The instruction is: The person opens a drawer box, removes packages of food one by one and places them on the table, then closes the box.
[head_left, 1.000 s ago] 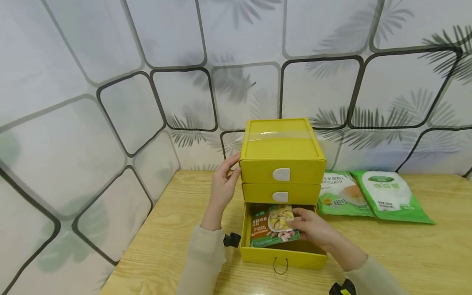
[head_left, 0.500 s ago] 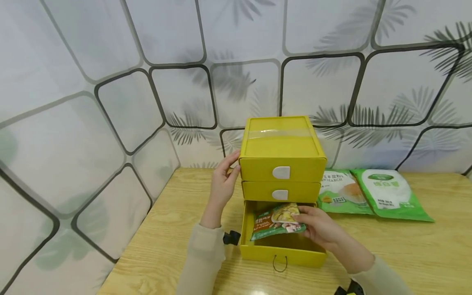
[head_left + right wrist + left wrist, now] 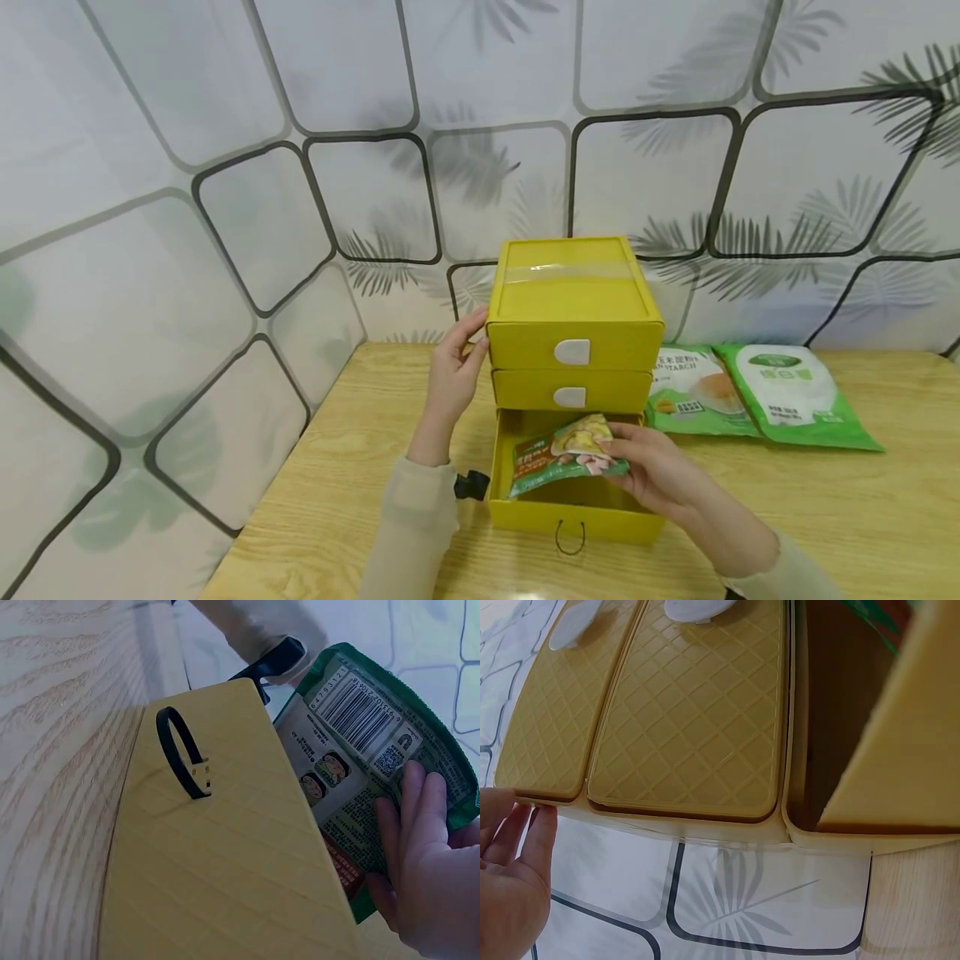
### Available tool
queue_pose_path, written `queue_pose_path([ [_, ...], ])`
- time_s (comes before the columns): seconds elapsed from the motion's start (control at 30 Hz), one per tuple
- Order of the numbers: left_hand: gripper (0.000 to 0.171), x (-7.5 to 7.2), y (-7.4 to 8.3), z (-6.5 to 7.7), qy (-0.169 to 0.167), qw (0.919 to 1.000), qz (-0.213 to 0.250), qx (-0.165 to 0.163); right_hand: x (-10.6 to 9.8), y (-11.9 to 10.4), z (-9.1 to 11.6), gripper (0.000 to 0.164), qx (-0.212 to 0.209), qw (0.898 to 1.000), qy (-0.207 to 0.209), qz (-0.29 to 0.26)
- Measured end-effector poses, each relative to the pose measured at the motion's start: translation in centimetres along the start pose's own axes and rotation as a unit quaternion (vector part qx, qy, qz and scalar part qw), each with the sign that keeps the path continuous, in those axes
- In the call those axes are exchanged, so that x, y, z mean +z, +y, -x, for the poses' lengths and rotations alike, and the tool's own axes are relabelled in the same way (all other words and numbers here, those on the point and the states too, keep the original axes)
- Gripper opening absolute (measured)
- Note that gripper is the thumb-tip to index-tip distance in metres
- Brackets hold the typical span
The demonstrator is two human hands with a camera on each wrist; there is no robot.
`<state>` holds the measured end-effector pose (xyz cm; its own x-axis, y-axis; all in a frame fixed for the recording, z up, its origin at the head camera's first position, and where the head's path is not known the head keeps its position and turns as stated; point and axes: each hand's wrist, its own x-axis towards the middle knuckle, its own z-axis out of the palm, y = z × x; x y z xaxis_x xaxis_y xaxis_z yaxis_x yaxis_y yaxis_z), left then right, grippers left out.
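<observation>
My right hand (image 3: 660,471) pinches a green and brown food packet (image 3: 543,462), thumb on its printed front and fingers spread behind. The packet is tilted in the pulled-out bottom drawer (image 3: 577,523) of a yellow drawer unit (image 3: 573,300). In the right wrist view, the packet's back (image 3: 367,742) with its barcode faces the camera, the fingers lying across it. My left hand (image 3: 453,379) touches the unit's upper left side near the front corner. The left wrist view shows that hand (image 3: 514,885) with its fingertips at the unit's edge.
Two green and white bags, one a starch bag (image 3: 701,396) and one a larger white-faced bag (image 3: 795,400), lie right of the unit on the wooden table (image 3: 337,517). The two upper drawers, with white tabs (image 3: 572,352), are closed. A dark loop handle (image 3: 570,537) hangs on the bottom drawer.
My right hand has shifted the packet slightly right within the drawer and tilted it from lying flatter. The left hand stays in place on the unit.
</observation>
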<state>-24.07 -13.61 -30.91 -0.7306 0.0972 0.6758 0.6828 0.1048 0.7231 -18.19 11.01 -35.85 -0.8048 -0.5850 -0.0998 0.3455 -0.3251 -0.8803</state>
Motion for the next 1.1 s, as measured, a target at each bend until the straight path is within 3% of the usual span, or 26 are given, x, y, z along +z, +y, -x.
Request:
queue_pose_path([
  [0.2, 0.031, -0.1, 0.0, 0.0, 0.004, 1.0000, 0.000, 0.001, 0.2, -0.1, 0.6, 0.068, -0.012, 0.999, -0.038, -0.012],
  [0.43, 0.031, 0.0, 0.2, 0.0, 0.004, 1.0000, 0.002, -0.007, -0.4, -0.5, 1.5, 0.067, -0.027, 0.998, -0.046, -0.018],
  [0.57, 0.031, 0.0, 0.3, 0.1, 0.004, 0.9999, 0.002, -0.010, -0.9, -0.6, 1.9, 0.058, -0.043, 0.996, -0.072, -0.033],
  [0.73, 0.031, 0.0, 0.3, 0.0, 0.002, 0.9999, 0.003, -0.010, -1.6, -0.8, 2.6, 0.058, -0.047, 0.992, -0.101, -0.061],
  [0.8, 0.031, 0.0, 0.3, 0.0, 0.004, 0.9999, 0.002, -0.011, -1.9, -0.9, 2.9, 0.058, -0.051, 0.990, -0.115, -0.071],
  [0.97, 0.031, 0.0, 0.2, 0.0, 0.009, 0.9999, 0.001, -0.012, -3.1, -1.4, 3.6, 0.037, -0.064, 0.978, -0.153, -0.124],
  [1.1, 0.031, 0.1, 0.1, 0.0, 0.008, 0.9999, 0.005, -0.012, -4.1, -1.9, 4.7, 0.041, -0.072, 0.970, -0.176, -0.154],
])
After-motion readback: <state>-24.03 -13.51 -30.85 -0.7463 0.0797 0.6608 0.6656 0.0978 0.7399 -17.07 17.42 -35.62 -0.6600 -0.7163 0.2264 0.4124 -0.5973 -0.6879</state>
